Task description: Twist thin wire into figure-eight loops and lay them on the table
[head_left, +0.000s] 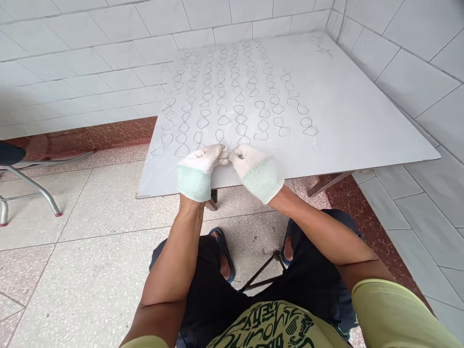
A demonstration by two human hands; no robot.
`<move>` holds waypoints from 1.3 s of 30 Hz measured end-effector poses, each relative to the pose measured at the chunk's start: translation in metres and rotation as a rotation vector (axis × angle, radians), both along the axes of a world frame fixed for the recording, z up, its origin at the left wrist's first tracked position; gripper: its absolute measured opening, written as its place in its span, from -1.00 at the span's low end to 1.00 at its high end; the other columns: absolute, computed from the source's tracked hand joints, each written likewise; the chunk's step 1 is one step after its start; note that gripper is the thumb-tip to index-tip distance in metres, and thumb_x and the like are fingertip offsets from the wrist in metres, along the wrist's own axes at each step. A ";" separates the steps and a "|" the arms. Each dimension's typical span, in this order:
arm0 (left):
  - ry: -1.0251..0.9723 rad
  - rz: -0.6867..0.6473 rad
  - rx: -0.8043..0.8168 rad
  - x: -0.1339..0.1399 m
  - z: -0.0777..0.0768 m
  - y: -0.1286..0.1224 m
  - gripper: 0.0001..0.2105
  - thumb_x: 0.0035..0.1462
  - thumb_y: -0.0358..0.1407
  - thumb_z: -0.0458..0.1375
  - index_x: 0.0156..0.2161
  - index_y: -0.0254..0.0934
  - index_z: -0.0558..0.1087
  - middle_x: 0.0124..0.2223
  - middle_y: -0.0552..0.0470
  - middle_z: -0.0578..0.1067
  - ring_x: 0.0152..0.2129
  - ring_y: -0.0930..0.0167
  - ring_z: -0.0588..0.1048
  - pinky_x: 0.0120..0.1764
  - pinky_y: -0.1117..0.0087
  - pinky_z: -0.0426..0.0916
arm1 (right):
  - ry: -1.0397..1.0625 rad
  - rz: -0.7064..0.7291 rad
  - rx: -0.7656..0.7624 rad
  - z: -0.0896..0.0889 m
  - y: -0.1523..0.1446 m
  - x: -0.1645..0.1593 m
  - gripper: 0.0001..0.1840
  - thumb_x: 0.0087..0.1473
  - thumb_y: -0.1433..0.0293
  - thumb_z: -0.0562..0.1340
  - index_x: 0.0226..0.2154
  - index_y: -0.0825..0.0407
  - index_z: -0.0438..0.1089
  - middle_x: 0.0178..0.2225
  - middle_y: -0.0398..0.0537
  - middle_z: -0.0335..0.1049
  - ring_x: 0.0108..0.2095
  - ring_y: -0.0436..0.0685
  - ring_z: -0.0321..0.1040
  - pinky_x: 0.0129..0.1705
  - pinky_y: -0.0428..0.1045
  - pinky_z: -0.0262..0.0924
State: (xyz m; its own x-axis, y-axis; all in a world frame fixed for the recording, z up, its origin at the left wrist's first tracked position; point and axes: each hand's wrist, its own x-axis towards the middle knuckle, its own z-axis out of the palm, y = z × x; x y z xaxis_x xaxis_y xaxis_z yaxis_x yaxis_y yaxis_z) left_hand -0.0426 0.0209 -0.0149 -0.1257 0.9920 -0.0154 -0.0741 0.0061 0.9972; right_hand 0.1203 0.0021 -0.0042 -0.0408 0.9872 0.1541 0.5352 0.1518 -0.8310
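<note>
My left hand [205,159] and my right hand [250,164], both in white knitted gloves with pale green cuffs, meet over the near edge of a white board [348,116]. Fingertips of each are pinched together, almost touching, around a thin wire [229,147]. Much of that wire is hidden by the gloves. Just beyond my fingers lie wires bent into figure-eight loops [240,114], set out in several rough columns. One such loop [220,136] is right at my left fingertips, partly covered. Another twisted wire [309,126] lies off to the right.
A small heap of wire scraps [320,45] sits at the board's far right corner. Tiled walls [203,17] border the back and right. A folding chair [32,181] stands at left. Below the board are table legs [328,182], a dark stand [266,270] and my sandalled feet.
</note>
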 end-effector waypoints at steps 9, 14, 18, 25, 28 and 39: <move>-0.093 -0.073 -0.003 -0.007 0.008 0.006 -0.66 0.01 -0.07 0.56 -0.21 -0.25 0.69 -0.35 0.01 0.67 -0.36 0.37 0.65 -0.02 0.30 0.60 | 0.084 -0.006 0.106 -0.010 0.005 0.001 -0.72 0.44 0.18 0.15 -0.30 -0.06 0.39 -0.37 -0.15 0.50 -0.33 0.08 0.40 -0.19 0.03 0.21; -0.065 -0.104 0.062 -0.005 0.006 0.006 -0.71 0.10 -0.05 0.50 -0.26 -0.23 0.65 -0.40 0.04 0.59 -0.42 0.39 0.54 -0.10 0.27 0.55 | 0.151 0.018 0.012 -0.002 -0.001 -0.001 -0.70 0.43 0.18 0.20 -0.33 -0.06 0.41 -0.40 -0.16 0.52 -0.34 0.08 0.44 -0.21 0.03 0.22; -0.027 -0.117 0.110 -0.001 0.006 0.005 -0.68 0.16 -0.06 0.44 -0.45 -0.19 0.52 -0.46 0.06 0.48 -0.44 0.39 0.46 -0.15 0.28 0.48 | 0.125 0.003 -0.007 0.005 -0.008 -0.005 -0.71 0.42 0.20 0.22 -0.33 -0.05 0.45 -0.37 -0.16 0.57 -0.32 0.08 0.46 -0.18 0.03 0.24; -0.020 -0.142 0.084 -0.002 0.011 0.002 -0.69 0.06 -0.06 0.48 -0.46 -0.18 0.51 -0.46 0.05 0.48 -0.44 0.38 0.43 -0.17 0.27 0.44 | 0.067 -0.009 0.098 -0.001 -0.006 -0.006 -0.73 0.42 0.20 0.21 -0.26 -0.04 0.51 -0.31 -0.12 0.59 -0.28 0.10 0.46 -0.17 0.03 0.25; -0.026 -0.144 0.081 -0.004 0.012 0.002 -0.71 0.04 -0.07 0.49 -0.41 -0.20 0.56 -0.46 0.06 0.48 -0.44 0.38 0.45 -0.14 0.27 0.44 | -0.002 -0.020 0.115 -0.005 -0.004 -0.006 -0.76 0.43 0.24 0.20 -0.22 -0.03 0.52 -0.26 -0.08 0.63 -0.23 0.13 0.49 -0.12 0.04 0.27; 0.170 -0.188 0.119 -0.013 0.000 0.015 -0.68 0.07 -0.17 0.39 -0.62 -0.16 0.46 -0.57 0.01 0.47 -0.54 0.39 0.40 -0.38 0.32 0.29 | -0.038 0.016 0.149 -0.004 -0.001 -0.002 -0.64 0.45 0.23 0.19 -0.41 -0.05 0.32 -0.40 -0.14 0.46 -0.35 0.07 0.32 -0.18 0.04 0.15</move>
State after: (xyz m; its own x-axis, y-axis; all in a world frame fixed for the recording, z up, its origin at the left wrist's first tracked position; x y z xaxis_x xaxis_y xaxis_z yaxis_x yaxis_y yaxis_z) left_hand -0.0553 0.0358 -0.0146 0.0700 0.9917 0.1082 0.0853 -0.1141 0.9898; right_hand 0.1184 0.0011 -0.0082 -0.0651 0.9526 0.2973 0.5619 0.2811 -0.7779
